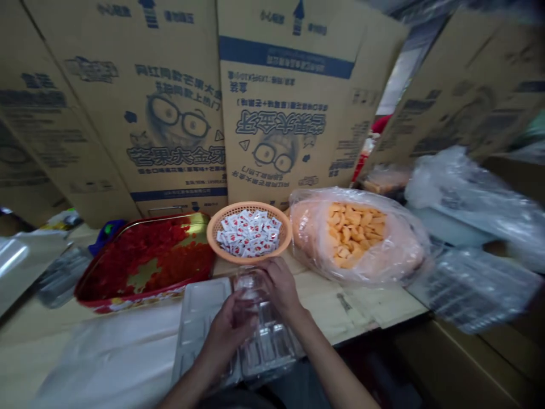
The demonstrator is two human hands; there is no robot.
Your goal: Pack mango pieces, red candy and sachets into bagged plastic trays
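Note:
My left hand (225, 332) and my right hand (279, 287) are both closed on a clear plastic clamshell tray (259, 329) at the table's near edge. The tray has several compartments and its lid stands partly raised between my hands. Just beyond my hands sits an orange basket (215, 227) filled with small white and red sachets (249, 233). A red and gold tin tray (200, 224) of red pieces lies to the left. A clear bag (404, 250) of orange-yellow snack pieces (355, 230) rests to the right.
Tall printed cardboard boxes (170, 113) form a wall behind the table. Stacks of clear plastic containers (477, 284) and plastic wrap (468, 193) crowd the right side. More clear packaging (59, 275) lies at the far left. White sheeting (110, 352) covers the near left of the table.

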